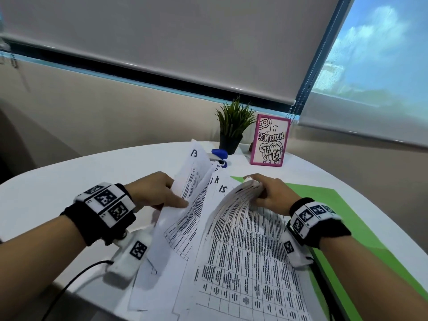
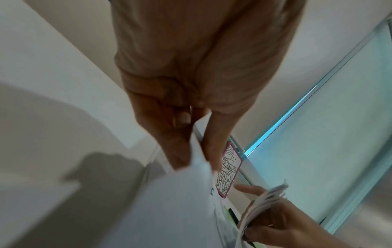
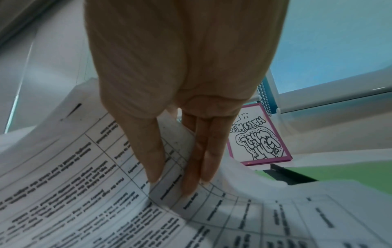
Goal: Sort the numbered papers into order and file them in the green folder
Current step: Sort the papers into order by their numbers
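Observation:
A stack of printed papers [image 1: 243,262] lies before me on the white table [image 1: 58,181], partly over the open green folder [image 1: 342,205]. My left hand [image 1: 159,193] pinches a raised sheet marked 13 [image 1: 196,167]; in the left wrist view its thumb and fingers [image 2: 184,146] clamp that sheet's edge. Sheets marked 14 and 15 [image 1: 222,188] show behind it. My right hand [image 1: 266,193] grips the curled-up top corners of several sheets [image 1: 240,193]. In the right wrist view the thumb and fingers [image 3: 203,159] pinch this bent bundle [image 3: 169,193].
A blue stapler [image 1: 220,156], a small potted plant [image 1: 231,128] and a pink-framed drawing [image 1: 269,141] stand at the table's far edge. A black cable [image 1: 69,281] trails from my left wrist over the near edge. Roller blinds cover the window behind.

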{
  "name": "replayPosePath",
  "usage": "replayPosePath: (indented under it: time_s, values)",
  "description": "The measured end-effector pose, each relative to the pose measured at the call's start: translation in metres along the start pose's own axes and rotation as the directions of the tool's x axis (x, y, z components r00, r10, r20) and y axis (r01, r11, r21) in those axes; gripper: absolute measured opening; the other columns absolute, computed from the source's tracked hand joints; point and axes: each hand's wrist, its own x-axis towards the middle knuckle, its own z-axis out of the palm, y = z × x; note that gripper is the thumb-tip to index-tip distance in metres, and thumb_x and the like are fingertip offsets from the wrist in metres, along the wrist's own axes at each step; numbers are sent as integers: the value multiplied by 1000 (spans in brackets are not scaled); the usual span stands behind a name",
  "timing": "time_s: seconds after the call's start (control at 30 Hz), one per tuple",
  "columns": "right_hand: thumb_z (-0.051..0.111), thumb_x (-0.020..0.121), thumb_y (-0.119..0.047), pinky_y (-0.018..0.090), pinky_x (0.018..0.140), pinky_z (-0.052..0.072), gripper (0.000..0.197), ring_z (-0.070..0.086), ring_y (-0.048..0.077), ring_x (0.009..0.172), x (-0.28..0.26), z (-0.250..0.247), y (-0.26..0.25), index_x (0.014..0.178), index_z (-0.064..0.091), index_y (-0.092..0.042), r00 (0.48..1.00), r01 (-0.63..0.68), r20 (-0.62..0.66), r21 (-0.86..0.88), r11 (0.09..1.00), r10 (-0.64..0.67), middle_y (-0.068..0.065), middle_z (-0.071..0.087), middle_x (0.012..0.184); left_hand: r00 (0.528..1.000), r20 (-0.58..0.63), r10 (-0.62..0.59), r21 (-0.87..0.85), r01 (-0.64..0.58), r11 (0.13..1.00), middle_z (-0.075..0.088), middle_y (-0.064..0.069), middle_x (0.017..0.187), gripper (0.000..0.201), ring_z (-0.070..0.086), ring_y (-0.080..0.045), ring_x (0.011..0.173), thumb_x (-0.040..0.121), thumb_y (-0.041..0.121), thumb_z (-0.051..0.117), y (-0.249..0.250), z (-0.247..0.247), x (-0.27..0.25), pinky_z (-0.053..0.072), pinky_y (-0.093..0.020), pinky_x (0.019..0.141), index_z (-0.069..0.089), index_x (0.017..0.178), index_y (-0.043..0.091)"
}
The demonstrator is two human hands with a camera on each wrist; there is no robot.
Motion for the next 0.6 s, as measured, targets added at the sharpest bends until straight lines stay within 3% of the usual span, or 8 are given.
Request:
replayPosePath:
  time_s: [0.03, 0.1, 0.17, 0.2, 0.27, 0.37, 0.5, 0.6]
  values:
    - [78, 72, -25, 35, 89, 51, 67, 64, 20, 97, 3, 0, -1, 132, 47, -31, 999, -28, 24, -13, 1000, 28, 1, 71, 106, 1000, -14, -20, 19, 20, 1000, 75, -15, 91, 27, 73, -28, 84, 81, 21, 78, -1, 1, 1, 61, -35, 70, 72, 96, -1]
    - [79, 70, -23, 35, 86, 51, 63, 62, 20, 95, 10, -1, -5, 125, 50, -30, 995, -75, 63, -28, 997, 77, 0, 69, 105, 987, -160, -32, 302, 79, 950, 69, -17, 100, 49, 67, -35, 95, 81, 36, 76, -2, 2, 2, 56, -40, 77, 61, 105, -3]
    - [80, 69, -18, 35, 84, 51, 51, 61, 21, 95, 16, -1, -11, 113, 55, -26, 989, -100, 104, -60, 993, 105, 0, 68, 103, 922, -365, 132, 620, 134, 773, 54, -13, 108, 64, 58, -34, 99, 73, 41, 80, -2, 6, -1, 48, -39, 78, 46, 111, 2]
    - [79, 69, -17, 34, 83, 51, 45, 61, 21, 94, 18, 0, -14, 107, 56, -23, 986, -105, 121, -80, 991, 114, 1, 67, 102, 899, -378, 222, 688, 112, 717, 50, -11, 109, 64, 55, -31, 96, 72, 39, 81, -2, 9, -2, 45, -37, 77, 43, 110, 5]
    - [79, 71, -16, 30, 77, 50, 29, 62, 18, 89, 20, 2, -16, 90, 59, -25, 982, -110, 141, -109, 988, 125, -2, 67, 94, 945, -254, 205, 689, 28, 724, 54, -6, 95, 47, 55, -22, 83, 79, 41, 75, 1, 12, -5, 41, -29, 67, 49, 98, 8]
    - [78, 74, -16, 21, 67, 44, 12, 61, 8, 74, 20, 5, -14, 77, 70, -23, 979, -115, 158, -108, 987, 132, -6, 70, 81, 997, -37, -65, 553, 75, 830, 48, 1, 59, 44, 43, -14, 54, 87, 44, 64, -2, 15, -1, 34, -25, 54, 47, 61, 13]
    - [77, 77, -16, 19, 69, 47, 7, 63, 9, 74, 18, 6, -12, 83, 78, -15, 983, -107, 143, -81, 991, 118, -2, 75, 85, 985, 128, -116, 431, 50, 901, 55, -9, 70, 22, 49, -21, 60, 90, 24, 63, 0, 14, -5, 41, -24, 56, 59, 77, 6]
    - [79, 76, -19, 26, 76, 51, 8, 65, 13, 80, 18, 5, -9, 83, 79, -15, 982, -115, 142, -66, 991, 123, -1, 75, 85, 964, 234, -129, 347, 42, 937, 64, -20, 81, 29, 52, -22, 65, 89, 24, 67, -2, 16, -10, 44, -29, 63, 61, 85, -4]
